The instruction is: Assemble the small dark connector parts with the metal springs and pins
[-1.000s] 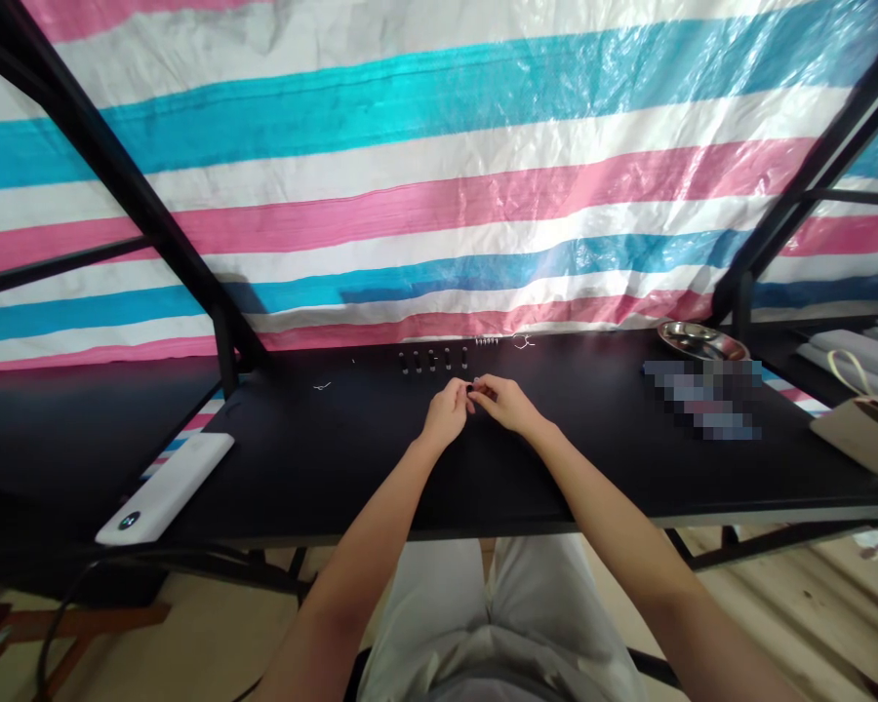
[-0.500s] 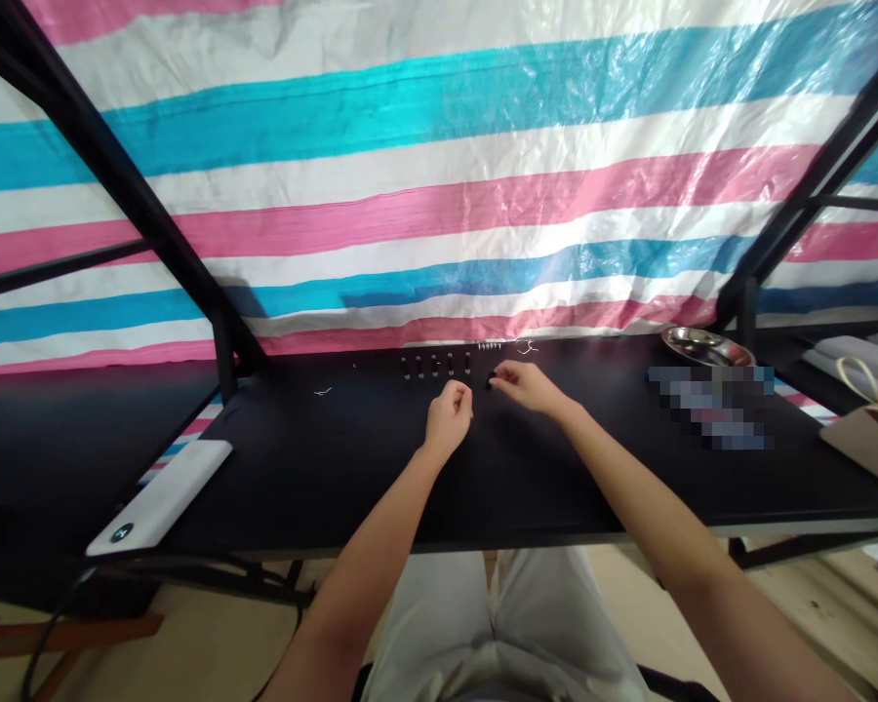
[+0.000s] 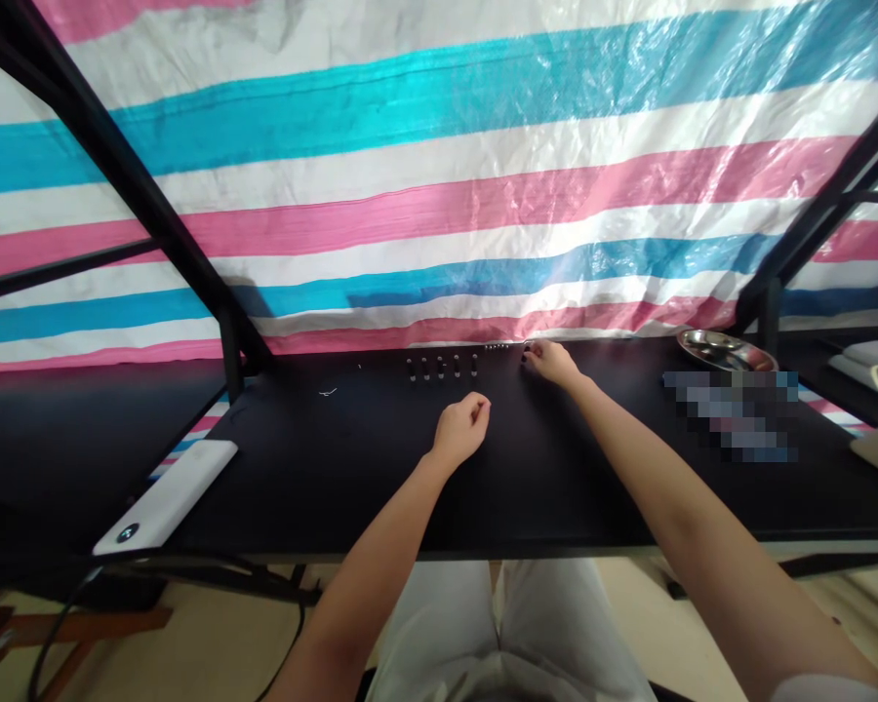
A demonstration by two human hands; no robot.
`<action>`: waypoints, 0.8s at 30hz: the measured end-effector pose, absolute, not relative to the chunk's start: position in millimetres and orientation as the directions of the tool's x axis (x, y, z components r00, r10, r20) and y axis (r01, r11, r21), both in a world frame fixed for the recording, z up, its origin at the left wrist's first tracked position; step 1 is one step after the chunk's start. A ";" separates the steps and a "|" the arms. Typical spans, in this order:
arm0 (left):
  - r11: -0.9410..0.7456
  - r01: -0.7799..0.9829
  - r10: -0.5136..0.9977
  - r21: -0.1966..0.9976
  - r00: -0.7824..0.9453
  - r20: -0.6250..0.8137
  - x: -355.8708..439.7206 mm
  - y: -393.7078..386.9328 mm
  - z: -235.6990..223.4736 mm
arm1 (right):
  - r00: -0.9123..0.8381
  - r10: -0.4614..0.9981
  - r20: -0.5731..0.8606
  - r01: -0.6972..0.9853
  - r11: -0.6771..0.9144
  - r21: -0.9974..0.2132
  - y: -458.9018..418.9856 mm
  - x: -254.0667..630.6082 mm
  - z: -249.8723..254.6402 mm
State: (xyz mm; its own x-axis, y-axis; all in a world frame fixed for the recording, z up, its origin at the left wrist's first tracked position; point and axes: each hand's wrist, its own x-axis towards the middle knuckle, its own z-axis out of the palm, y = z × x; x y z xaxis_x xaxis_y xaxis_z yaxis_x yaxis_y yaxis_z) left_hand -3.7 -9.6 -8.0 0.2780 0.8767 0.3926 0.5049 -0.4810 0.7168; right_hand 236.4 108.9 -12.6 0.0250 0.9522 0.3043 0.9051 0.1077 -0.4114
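My right hand (image 3: 552, 363) is at the back of the black table, its fingertips pinched on a small dark piece (image 3: 525, 358). Thin white wire-like bits, seen there earlier, are now mostly covered by that hand. Just left of it runs a row of tiny shiny pieces (image 3: 496, 347). My left hand (image 3: 462, 429) is closed above the middle of the table; whether its curled fingers hold anything is hidden. Several small dark cylinders with pale ends (image 3: 441, 368) stand in a line beyond my left hand.
A white strip (image 3: 327, 392) lies at left, with a white oblong device (image 3: 168, 495) near the front left corner. A round metal dish (image 3: 728, 351) and a blurred-out item (image 3: 736, 419) are at right. Black frame bars (image 3: 132, 185) and a striped sheet (image 3: 439, 195) stand behind.
The two hands were together, fingers on the small dark piece. My right hand has carried it away to the right and back, towards the white bits. My left hand has drawn slightly nearer to me.
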 end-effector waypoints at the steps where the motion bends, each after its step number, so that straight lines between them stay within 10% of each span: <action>1: -0.482 0.509 0.876 0.713 0.280 0.392 -3.7 -9.5 -8.6 | 0.020 0.954 0.298 0.909 0.107 -0.403 110.2 235.1 -12.1; 24: -0.517 0.544 0.855 0.661 0.306 0.418 -2.5 -11.7 -9.0 | -0.042 0.968 0.246 0.928 0.129 -0.350 129.7 236.8 -14.0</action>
State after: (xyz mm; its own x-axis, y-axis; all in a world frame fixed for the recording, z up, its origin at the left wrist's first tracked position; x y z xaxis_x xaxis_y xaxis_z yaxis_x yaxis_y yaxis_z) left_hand -2.5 -11.7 -9.0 0.3064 0.8554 0.4177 0.5438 -0.5174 0.6608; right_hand 236.8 129.7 -14.0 -0.0420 0.9684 0.2457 0.9277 0.1291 -0.3503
